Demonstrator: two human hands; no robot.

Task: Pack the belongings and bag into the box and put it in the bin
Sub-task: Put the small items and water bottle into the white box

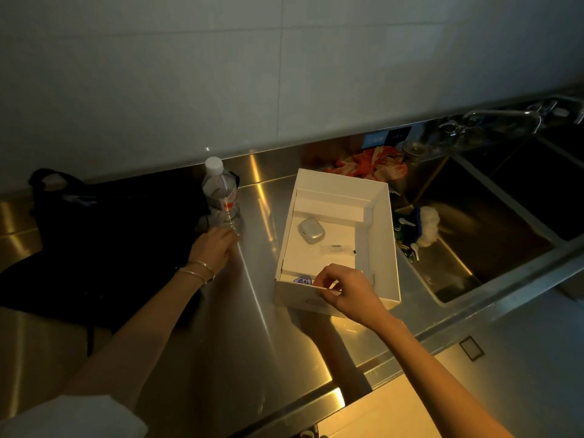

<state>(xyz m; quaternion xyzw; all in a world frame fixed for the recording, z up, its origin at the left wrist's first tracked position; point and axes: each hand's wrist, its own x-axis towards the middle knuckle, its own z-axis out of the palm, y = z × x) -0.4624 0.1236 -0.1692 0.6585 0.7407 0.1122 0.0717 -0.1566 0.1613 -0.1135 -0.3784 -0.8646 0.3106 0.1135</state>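
The white box (379, 248) is sitting open on the steel counter (252, 327), and the packing is only getting started. A pale earbud case (309, 231) and a small clear packet (336, 248) are lying on the box floor. A little blue-printed item (302, 280) is resting just inside the near wall; what it is cannot be made out.

The right hand (344, 290) is curling over that near wall, thumb outside and fingers inside, and appears to be pinching its top edge in a narrow grip.

Just left of the box, the left hand (212, 246) is reaching to the foot of an upright plastic bottle (219, 192) and touching it. Whether the fingers are closing round it cannot be told.

Further left of the box, the black bag (120, 232) is lying slumped on the counter, not yet packed.

Behind the box a red-and-white cloth (376, 164) is lying crumpled, and to the right of the box the sink (474, 232) is holding some cleaning things.

By my reading the bottle and the bag are waiting to go in, then the box needs closing and carrying to the bin, which is not showing.
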